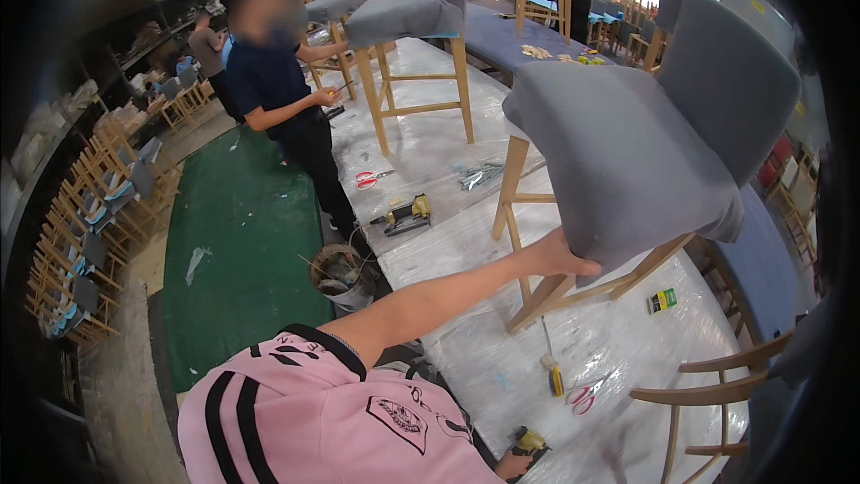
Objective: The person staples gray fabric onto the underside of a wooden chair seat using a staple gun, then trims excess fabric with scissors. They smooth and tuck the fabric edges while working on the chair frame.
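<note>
In front of me a tall wooden-legged chair [627,148] stands upright on the wrapped table, its back and seat in grey. Loose grey fabric [618,206] drapes over the seat and hangs down past its edges. My left hand [563,257] reaches across to the seat's near corner, closed on the hanging edge of that fabric above a front leg; some of its fingers are hidden. Low in the view, beside the table edge, my right hand [513,465] is wrapped round a yellow and black staple gun [530,442].
Scissors [582,399], a yellow-handled tool [553,376] and a small yellow-green box [662,301] lie on the table [484,341]. Curved wooden legs [708,390] jut in at right. Across stand another chair [403,27], a second staple gun [408,213] and a co-worker [287,81]. A bucket [343,276] sits beside the table.
</note>
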Motion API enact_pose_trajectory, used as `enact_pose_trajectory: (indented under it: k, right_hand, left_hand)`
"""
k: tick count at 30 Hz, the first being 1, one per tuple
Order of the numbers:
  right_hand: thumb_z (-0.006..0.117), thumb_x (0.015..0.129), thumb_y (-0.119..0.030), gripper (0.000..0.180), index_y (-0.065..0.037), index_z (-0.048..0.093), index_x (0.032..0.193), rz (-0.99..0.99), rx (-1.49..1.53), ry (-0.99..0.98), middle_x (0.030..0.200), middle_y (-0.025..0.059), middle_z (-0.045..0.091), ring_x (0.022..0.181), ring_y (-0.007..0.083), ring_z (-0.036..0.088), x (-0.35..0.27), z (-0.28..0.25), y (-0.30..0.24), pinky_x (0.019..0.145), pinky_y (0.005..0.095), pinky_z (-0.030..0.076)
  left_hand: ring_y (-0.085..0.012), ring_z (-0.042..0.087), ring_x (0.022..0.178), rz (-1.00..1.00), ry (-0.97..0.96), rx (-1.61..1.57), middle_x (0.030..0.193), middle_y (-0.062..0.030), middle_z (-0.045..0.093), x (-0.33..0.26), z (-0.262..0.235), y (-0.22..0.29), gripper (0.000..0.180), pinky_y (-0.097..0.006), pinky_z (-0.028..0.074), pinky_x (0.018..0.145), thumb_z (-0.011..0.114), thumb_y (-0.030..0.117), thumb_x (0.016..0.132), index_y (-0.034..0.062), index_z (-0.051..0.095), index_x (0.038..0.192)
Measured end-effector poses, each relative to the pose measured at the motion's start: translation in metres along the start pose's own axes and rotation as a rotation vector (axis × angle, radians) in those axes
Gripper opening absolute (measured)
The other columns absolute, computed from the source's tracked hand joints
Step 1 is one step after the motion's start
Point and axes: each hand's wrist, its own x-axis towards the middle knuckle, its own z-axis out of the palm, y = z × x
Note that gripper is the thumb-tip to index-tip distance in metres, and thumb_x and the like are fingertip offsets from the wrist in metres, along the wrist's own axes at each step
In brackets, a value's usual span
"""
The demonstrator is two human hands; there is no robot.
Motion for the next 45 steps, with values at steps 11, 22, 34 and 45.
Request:
enact_pose_trajectory:
  k: [11,22,34,45]
  right_hand:
    - [0.073,0.088,-0.023,0.032,0.002,0.065,0.106,-0.071,0.739,-0.433,0.088,0.0018,0.06,0.072,0.0127,0.052,0.026,-0.116,-0.117,0.06,0.0313,0.044]
    - [0.077,0.088,-0.013,0.021,0.001,0.065,0.099,-0.653,1.293,-0.829,0.072,0.0025,0.061,0.063,0.0117,0.058,-0.029,-0.315,-0.389,0.06,0.0279,0.046]
    - [0.079,0.088,-0.022,0.027,0.001,0.073,0.102,-0.932,1.037,-0.484,0.09,0.01,0.074,0.081,0.0185,0.07,-0.055,-0.323,-0.44,0.077,0.0337,0.053]
    - [0.078,0.088,-0.023,0.031,0.001,0.072,0.107,-0.891,0.998,-0.483,0.098,0.0129,0.073,0.088,0.0216,0.07,-0.054,-0.322,-0.442,0.081,0.0347,0.054]
  left_hand:
    - [-0.0254,0.054,0.129,0.007,0.121,0.058,0.143,-0.0155,0.054,-0.009,0.004,0.0,0.09,-0.038,0.044,0.11,0.09,0.027,0.076,-0.0044,0.043,0.147]
    - [-0.0234,0.059,0.12,0.163,0.178,0.073,0.134,-0.015,0.058,0.005,0.018,-0.008,0.074,-0.036,0.046,0.105,0.082,0.013,0.082,-0.0072,0.044,0.142]
    - [-0.0177,0.061,0.114,0.152,0.055,0.004,0.124,-0.0073,0.066,0.006,0.001,-0.026,0.059,-0.034,0.047,0.101,0.084,0.025,0.082,-0.0005,0.061,0.13]
    - [-0.0162,0.059,0.111,0.162,0.083,0.024,0.119,-0.0058,0.063,0.005,0.014,-0.014,0.057,-0.032,0.047,0.098,0.079,0.026,0.082,-0.001,0.059,0.128]
